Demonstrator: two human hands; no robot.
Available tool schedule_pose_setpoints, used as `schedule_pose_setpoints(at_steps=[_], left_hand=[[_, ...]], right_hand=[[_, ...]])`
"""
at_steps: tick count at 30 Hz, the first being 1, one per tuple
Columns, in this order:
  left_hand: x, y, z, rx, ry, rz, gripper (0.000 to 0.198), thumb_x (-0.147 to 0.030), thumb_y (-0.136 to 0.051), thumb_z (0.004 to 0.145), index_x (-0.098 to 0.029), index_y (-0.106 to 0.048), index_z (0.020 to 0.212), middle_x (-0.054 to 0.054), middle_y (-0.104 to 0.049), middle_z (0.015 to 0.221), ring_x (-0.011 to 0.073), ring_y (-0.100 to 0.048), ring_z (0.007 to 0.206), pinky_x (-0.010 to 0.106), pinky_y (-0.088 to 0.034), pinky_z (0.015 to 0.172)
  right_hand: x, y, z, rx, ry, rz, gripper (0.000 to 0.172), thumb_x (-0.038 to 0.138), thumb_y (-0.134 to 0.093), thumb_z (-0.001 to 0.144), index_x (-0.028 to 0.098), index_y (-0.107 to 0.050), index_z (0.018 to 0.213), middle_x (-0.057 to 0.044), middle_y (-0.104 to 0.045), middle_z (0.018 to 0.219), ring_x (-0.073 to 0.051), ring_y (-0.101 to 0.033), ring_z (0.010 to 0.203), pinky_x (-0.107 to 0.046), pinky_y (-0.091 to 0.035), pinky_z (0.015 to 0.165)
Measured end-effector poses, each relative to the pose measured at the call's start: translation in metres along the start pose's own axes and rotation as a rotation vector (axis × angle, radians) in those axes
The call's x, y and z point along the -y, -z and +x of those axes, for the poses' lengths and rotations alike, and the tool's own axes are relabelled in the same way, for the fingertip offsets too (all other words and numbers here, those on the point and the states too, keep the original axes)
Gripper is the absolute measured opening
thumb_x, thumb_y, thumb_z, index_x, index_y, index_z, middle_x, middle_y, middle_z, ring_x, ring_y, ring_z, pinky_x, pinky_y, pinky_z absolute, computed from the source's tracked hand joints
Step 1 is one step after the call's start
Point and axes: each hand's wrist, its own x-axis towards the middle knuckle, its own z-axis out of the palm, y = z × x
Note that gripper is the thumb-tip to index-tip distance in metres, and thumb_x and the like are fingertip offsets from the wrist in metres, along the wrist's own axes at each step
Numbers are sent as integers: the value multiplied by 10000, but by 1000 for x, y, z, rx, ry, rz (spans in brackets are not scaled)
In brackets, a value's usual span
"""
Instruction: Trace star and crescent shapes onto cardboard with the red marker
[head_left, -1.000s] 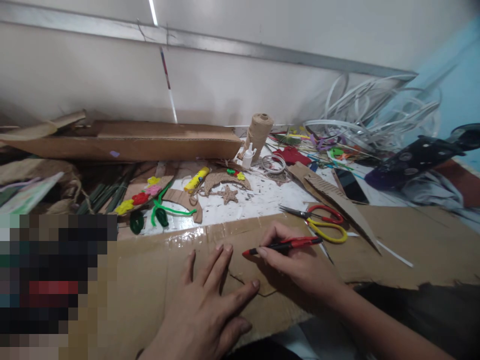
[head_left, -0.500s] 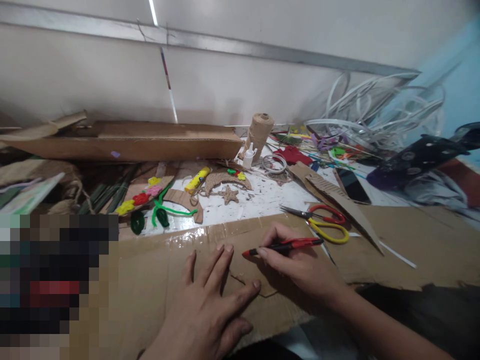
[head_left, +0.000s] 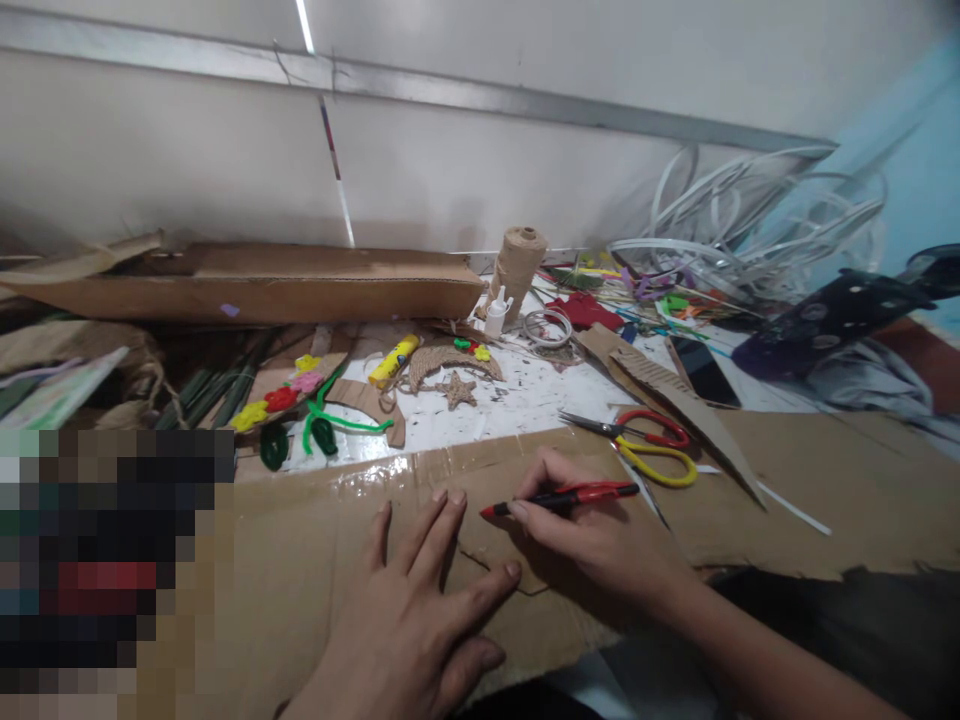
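Note:
A large flat sheet of cardboard (head_left: 300, 540) lies in front of me. My left hand (head_left: 420, 590) rests on it with fingers spread, pressing it flat. In my right hand (head_left: 585, 520) is a red and black pen (head_left: 559, 498), pinched between thumb and fingers. Its red tip points left, close to the cardboard just right of my left fingertips; whether it touches I cannot tell. A short dark line shows on the cardboard, partly hidden under my left index finger. Scissors (head_left: 637, 445) with red and yellow handles lie partly open beyond my right hand.
Behind the sheet lie a yellow glue stick (head_left: 394, 362), a twine-covered star (head_left: 460, 390) and pipe-cleaner flowers (head_left: 281, 399). Farther back stand a twine spool (head_left: 517, 270) and a small white bottle (head_left: 498, 312). Cardboard strips (head_left: 675, 400) and a phone (head_left: 705, 370) lie right.
My right hand and the pen have shifted very slightly left and down. My left hand stays in place.

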Motion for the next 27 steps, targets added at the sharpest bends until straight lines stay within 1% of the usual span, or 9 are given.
schedule_pose_setpoints(at_steps=[4,8,10,14,16,18,23,25,27], left_hand=[[1,2,1,-5,-9,14,809,-506,-845,865,-471,-512,1602,203,-573,1592,409,-501,1512,688,-312,1195],[1,2,1,6,-6,19,792,-543,-839,871,-498,-513,1592,192,-568,1595,399,-500,1513,664,-313,1195],[1,1,1,-2,-7,21,783,-536,-849,863,-504,-531,1577,178,-567,1595,396,-485,1521,660,-228,1238],[2,-1,-2,-29,-1,39,795,-516,-864,847,-489,-542,1573,150,-571,1588,373,-448,1543,597,14,1298],[3,-1,-2,-32,-2,50,771,-536,-841,867,-487,-539,1575,152,-571,1586,364,-448,1544,575,26,1299],[4,0,-2,-29,-7,56,748,-580,-808,890,-495,-530,1579,156,-572,1584,366,-464,1533,587,-52,1295],[4,2,2,-4,-12,53,751,-597,-793,903,-521,-506,1592,177,-578,1582,393,-509,1503,630,-354,1176],[4,2,1,19,-14,45,757,-588,-800,903,-531,-498,1595,188,-579,1584,408,-517,1500,635,-428,1114],[4,2,0,34,-15,34,762,-586,-803,902,-535,-494,1597,193,-572,1593,420,-516,1502,643,-467,1079]], right_hand=[[0,2,-1,-10,-11,-20,190,356,-660,902,247,-594,761,6,-598,707,-191,-543,674,-304,-412,593],[-5,2,-3,-32,-26,26,181,363,-669,929,246,-604,806,17,-594,726,-180,-526,679,-302,-399,607],[-8,2,-4,-60,-8,51,175,347,-661,944,245,-599,816,22,-592,743,-176,-526,701,-303,-397,628],[-14,2,-4,-109,29,55,176,323,-668,934,242,-595,797,26,-581,742,-177,-516,724,-314,-390,663],[-17,3,-5,-125,27,72,176,323,-668,932,241,-594,796,29,-576,745,-174,-501,718,-315,-385,662],[-19,4,-5,-147,15,101,175,328,-666,941,242,-592,807,33,-572,751,-169,-487,709,-313,-379,651],[-22,7,-5,-204,26,117,175,328,-682,922,244,-593,797,38,-568,736,-170,-509,702,-307,-385,645],[-22,10,-4,-231,31,98,165,324,-677,911,247,-591,793,36,-574,735,-175,-532,702,-307,-402,647],[-22,13,-2,-252,48,52,159,317,-672,900,248,-589,783,33,-581,736,-180,-547,702,-312,-417,654]])
